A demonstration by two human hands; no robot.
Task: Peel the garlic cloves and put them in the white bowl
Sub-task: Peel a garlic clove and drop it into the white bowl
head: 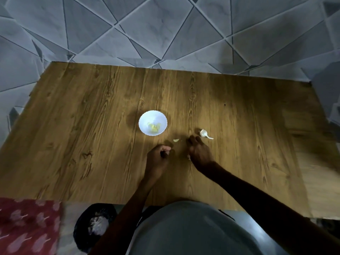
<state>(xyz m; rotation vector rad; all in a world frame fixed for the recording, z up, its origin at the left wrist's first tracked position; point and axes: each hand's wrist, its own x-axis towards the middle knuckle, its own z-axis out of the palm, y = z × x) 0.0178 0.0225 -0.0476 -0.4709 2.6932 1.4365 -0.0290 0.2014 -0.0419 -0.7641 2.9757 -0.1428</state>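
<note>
R hand (pixel 197 150) btwn loose clove (pixel 176 140) & garlic head (pixel 203 133).

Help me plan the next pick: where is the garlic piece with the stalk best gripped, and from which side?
Pinch the garlic piece across its rounded body, coming from above on its left, where the right hand is nearest. The thin stalk trails toward the near right and looks too slim and flimsy to hold well.

Left hand (pixel 158 155) curled, contents hidden, red cloth (pixel 27 227) cut off by edge
</note>
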